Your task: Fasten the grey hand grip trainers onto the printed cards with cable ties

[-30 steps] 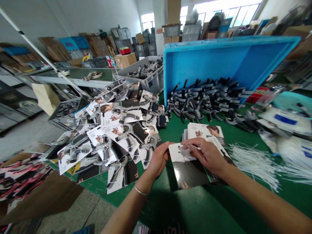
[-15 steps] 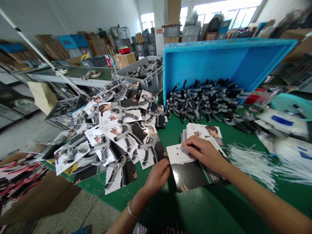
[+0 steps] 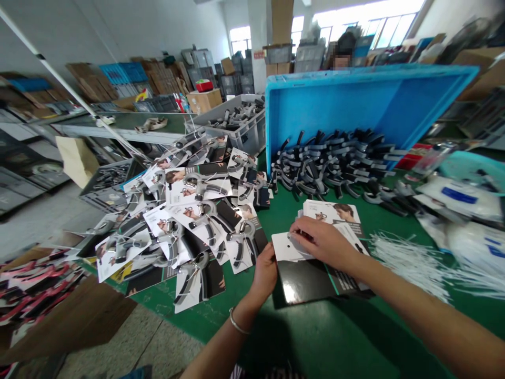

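Observation:
A black-and-white backing card (image 3: 302,281) with small punched holes lies on a stack of printed cards (image 3: 347,211). My left hand (image 3: 265,273) is closed at the card's left edge, its fingertips partly hidden there. My right hand (image 3: 325,239) rests over the card's white top part, thumb and fingers pinched together beside the holes. What those fingers hold, if anything, is too small to make out. To the left lies a heap of hand grips fastened on cards (image 3: 242,239). White cable ties (image 3: 410,263) are spread to the right of my right hand.
A blue crate (image 3: 335,105) stands tipped on its side behind the cards, loose hand grips (image 3: 323,163) spilling from it. Beyond the heap is a grey crate (image 3: 252,131) of grips. Plastic bags (image 3: 457,195) lie at right. The green table's edge (image 3: 165,310) runs along the lower left.
My left hand has moved up along the card's left edge. My right hand has shifted slightly left, nearer the holes. The view has shifted slightly.

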Available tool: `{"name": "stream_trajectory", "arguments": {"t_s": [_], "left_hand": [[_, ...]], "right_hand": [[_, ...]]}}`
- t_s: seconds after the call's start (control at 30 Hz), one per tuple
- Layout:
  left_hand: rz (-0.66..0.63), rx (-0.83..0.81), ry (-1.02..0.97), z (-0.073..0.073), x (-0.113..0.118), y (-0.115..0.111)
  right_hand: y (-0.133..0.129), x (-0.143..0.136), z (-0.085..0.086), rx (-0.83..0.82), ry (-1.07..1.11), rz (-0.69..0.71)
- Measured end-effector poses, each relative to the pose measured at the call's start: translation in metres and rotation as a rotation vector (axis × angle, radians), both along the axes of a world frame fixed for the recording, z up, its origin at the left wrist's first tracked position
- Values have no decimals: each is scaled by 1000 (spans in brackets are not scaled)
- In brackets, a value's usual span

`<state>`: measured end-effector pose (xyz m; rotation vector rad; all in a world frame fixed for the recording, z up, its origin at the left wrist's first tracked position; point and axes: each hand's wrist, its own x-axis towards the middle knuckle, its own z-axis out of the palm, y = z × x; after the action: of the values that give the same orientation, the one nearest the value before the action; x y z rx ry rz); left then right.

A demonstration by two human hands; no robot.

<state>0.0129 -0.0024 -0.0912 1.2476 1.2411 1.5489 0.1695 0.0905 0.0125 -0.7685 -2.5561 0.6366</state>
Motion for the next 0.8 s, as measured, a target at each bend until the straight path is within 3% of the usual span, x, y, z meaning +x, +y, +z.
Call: {"name": "stream_trajectory", "arguments": {"t_s": [0.1,0.3,0.53,0.6,0.7,0.8], "left_hand": [[5,-24,-93,2,3,5],[-9,-102,-89,12,-3,7],[-60,-201,-504,30,-8,-7],[-18,-230,-430,35,-14,-5],[37,-243,-154,46,-26,9],[-210,-347,-15,60,-34,25]], "right_hand": [[-5,1,-8,-32,99,-13],[-7,5,-10,-55,80,67],[-5,5,-18,-3,47,103],[-5,3,-20,0,69,109],[-7,4,-11,-83,172,96],[-15,17,8,-106,297,75]]}}
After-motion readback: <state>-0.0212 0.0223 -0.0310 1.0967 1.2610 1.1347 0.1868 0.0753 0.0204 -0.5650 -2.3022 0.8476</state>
